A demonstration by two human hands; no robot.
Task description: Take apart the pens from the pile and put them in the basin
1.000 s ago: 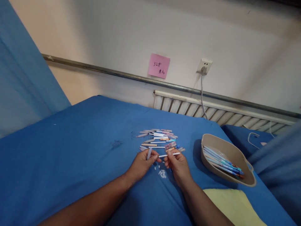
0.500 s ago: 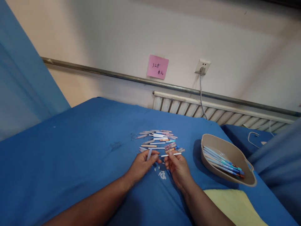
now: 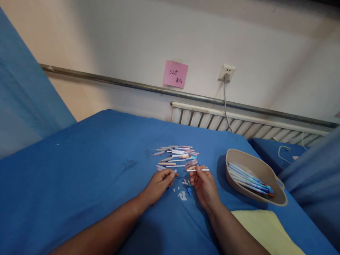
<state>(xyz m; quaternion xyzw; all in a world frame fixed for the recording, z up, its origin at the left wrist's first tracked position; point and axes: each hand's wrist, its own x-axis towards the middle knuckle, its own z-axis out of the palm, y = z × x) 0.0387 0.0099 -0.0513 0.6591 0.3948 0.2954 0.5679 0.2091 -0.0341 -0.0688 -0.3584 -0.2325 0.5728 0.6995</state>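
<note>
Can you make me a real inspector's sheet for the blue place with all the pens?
Surface: blue cloth with dark smudges.
Job's things: loose pen parts in a pile; tan basket on the right, holding pens.
Clutter: small white bits, a blue piece, yellow cloth.
Left hand: pinches something mostly hidden, with a pale end showing.
Right hand: holds a white refill, dark tip pointing left.
Cables: grey cord, plugged into the wall socket.
Surroundings: pink note, metal pipe, radiator, blue curtains.

Left hand [image 3: 160,182] curled; right hand [image 3: 204,184] pinching; bare forearms [image 3: 114,220] slanting inward
</note>
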